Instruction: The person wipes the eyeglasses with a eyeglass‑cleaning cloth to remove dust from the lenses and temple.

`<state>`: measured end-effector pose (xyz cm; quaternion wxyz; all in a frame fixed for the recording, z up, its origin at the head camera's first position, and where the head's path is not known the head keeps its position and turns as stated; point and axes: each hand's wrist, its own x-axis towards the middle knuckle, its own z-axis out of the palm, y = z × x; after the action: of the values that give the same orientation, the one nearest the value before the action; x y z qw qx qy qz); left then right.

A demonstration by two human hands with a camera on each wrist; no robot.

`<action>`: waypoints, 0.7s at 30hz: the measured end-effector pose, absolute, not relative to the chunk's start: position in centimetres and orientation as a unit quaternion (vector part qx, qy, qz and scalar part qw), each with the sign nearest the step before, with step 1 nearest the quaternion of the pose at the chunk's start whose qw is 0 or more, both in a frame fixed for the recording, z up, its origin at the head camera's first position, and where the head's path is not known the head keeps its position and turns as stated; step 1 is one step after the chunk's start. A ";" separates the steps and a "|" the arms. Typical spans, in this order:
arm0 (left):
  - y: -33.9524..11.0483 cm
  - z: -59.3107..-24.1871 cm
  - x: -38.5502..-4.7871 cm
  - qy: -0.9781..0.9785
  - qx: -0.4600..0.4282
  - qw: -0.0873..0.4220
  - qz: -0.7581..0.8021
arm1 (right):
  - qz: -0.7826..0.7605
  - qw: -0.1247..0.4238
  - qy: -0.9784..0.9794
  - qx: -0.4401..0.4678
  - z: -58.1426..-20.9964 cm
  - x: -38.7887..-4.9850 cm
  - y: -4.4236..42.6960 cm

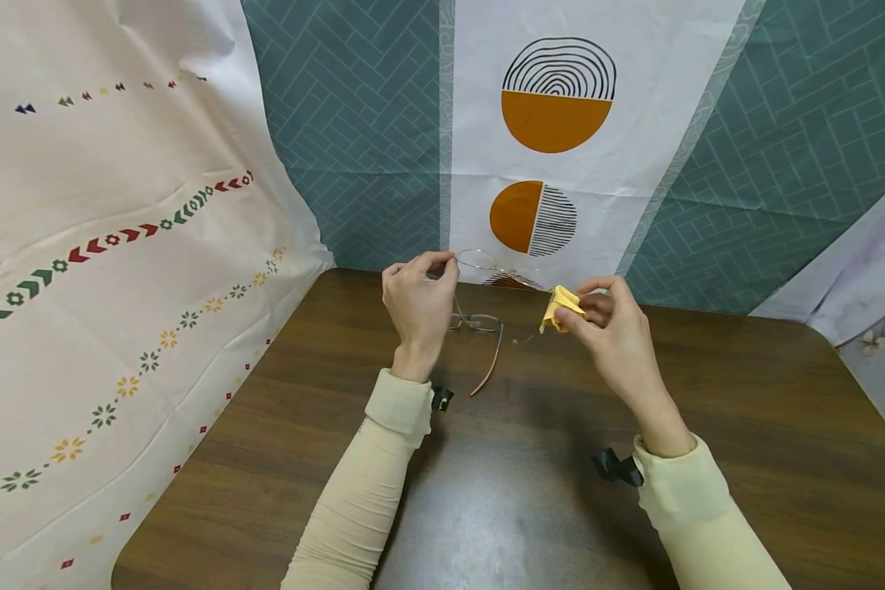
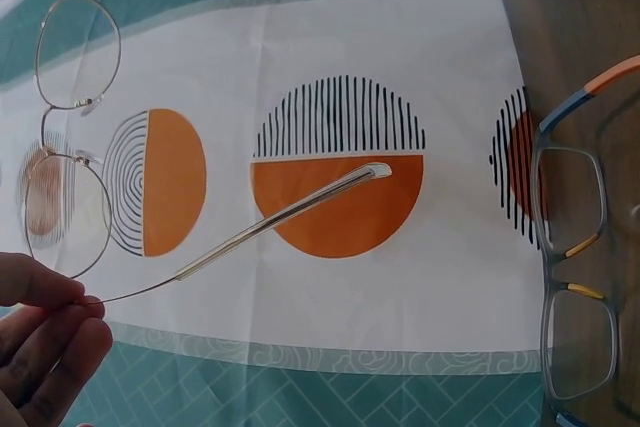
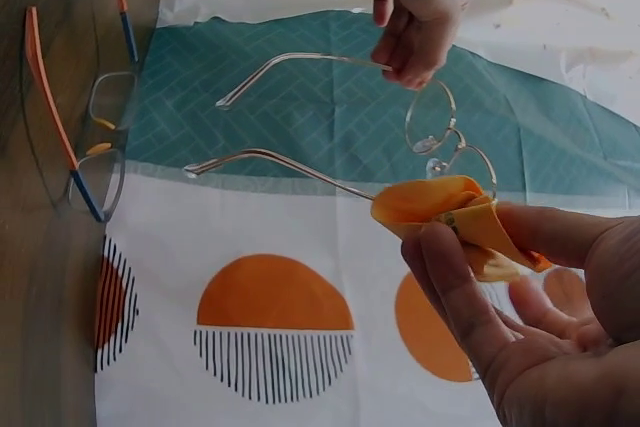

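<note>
Thin gold round-rimmed eyeglasses hang in the air between both hands, above the back of the table. At one hinge end, the left hand pinches them between thumb and fingers. The right hand grips a yellow cloth, folded around the opposite hinge end, so that corner of the frame is hidden. In the right wrist view both temples stick out, unfolded, with clear tips. Below, a second pair of eyeglasses with blue and orange temples lies on the table, temples spread.
The brown wooden table extends under both arms. Behind it hangs a teal and white cloth with orange half circles. A cream patterned curtain borders the left side. Black straps sit at the wrists.
</note>
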<state>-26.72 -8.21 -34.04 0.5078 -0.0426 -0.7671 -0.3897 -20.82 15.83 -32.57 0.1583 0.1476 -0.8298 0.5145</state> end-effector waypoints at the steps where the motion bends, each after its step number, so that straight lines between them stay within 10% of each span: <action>1: -8.2 -34.0 -26.7 -0.767 -0.043 0.508 -0.389 | 0.516 0.159 -0.829 0.145 -32.6 -20.8 15.8; 21: -8.4 -33.9 -26.7 -0.745 -0.045 0.501 -0.437 | 0.532 0.216 -0.794 0.198 -33.1 -21.2 15.7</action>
<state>-26.72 -8.45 -33.87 0.5012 -0.0446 -0.7455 -0.4371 -21.20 15.67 -33.11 0.2158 0.1979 -0.7942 0.5324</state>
